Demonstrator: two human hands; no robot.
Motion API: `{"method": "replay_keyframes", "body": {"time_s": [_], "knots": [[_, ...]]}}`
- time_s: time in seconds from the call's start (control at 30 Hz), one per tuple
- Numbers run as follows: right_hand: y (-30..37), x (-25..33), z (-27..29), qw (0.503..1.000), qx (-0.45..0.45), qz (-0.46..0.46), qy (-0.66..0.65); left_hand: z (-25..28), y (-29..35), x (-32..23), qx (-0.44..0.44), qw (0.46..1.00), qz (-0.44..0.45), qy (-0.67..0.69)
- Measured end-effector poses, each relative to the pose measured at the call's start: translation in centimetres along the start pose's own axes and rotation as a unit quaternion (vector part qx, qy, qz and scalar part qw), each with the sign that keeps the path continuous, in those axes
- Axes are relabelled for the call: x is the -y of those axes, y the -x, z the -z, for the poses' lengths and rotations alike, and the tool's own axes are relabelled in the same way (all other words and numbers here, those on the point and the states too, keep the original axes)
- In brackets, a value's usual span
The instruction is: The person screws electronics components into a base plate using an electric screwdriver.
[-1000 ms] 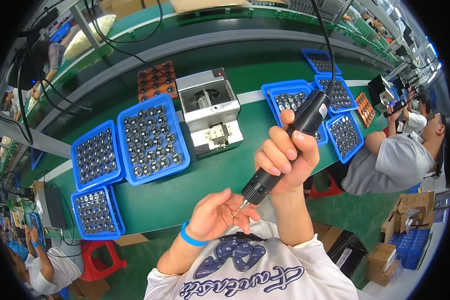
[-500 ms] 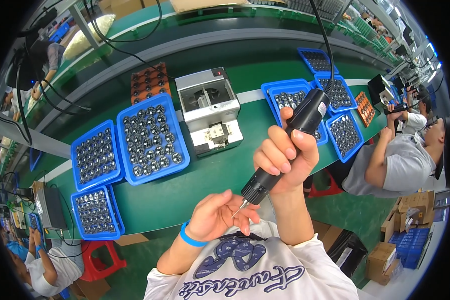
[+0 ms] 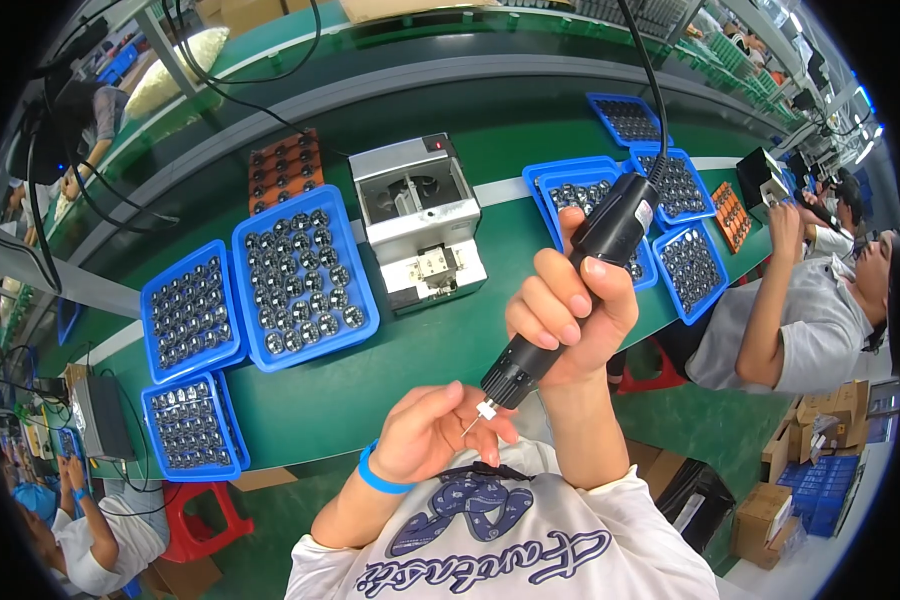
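My right hand is wrapped round the black body of a corded electric screwdriver, which tilts down to the left. A pale collar and thin metal bit stick out of its lower end. My left hand, with a blue wristband, is half curled, palm up, beside the bit. Its fingers are apart and I see nothing held in them. Whether its fingertips touch the bit, I cannot tell. Both hands are in front of my shirt, at the near edge of the green bench.
Blue trays of shiny dark round parts lie on the left; more blue trays lie right. A grey-white machine stands between them. Orange trays of parts lie farther back. A co-worker sits at right; the screwdriver's cord hangs from above.
My hands and the screwdriver have barely moved. The collar by the bit now looks whiter. The orange tray at back left has shifted slightly left. The co-worker at right has raised an arm.
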State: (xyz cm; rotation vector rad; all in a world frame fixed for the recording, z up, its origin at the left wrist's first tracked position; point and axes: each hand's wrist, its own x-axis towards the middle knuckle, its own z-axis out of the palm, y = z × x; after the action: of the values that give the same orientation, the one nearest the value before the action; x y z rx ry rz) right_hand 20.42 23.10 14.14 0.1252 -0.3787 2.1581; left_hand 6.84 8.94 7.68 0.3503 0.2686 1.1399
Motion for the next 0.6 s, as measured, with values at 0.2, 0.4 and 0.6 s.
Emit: {"method": "replay_keyframes", "body": {"time_s": [0.2,0.4,0.6], "knots": [[-0.18,0.05,0.07,1.000,0.006,-0.003,0.005,0.02,0.06,-0.29,-0.009,1.000,-0.017,-0.019],[-0.30,0.10,-0.06,1.000,0.014,-0.011,0.012,-0.05,0.15,-0.28,-0.023,1.000,-0.009,-0.017],[-0.22,0.04,0.11,1.000,0.019,-0.012,0.010,0.01,0.16,-0.22,-0.021,1.000,-0.004,-0.017]]}}
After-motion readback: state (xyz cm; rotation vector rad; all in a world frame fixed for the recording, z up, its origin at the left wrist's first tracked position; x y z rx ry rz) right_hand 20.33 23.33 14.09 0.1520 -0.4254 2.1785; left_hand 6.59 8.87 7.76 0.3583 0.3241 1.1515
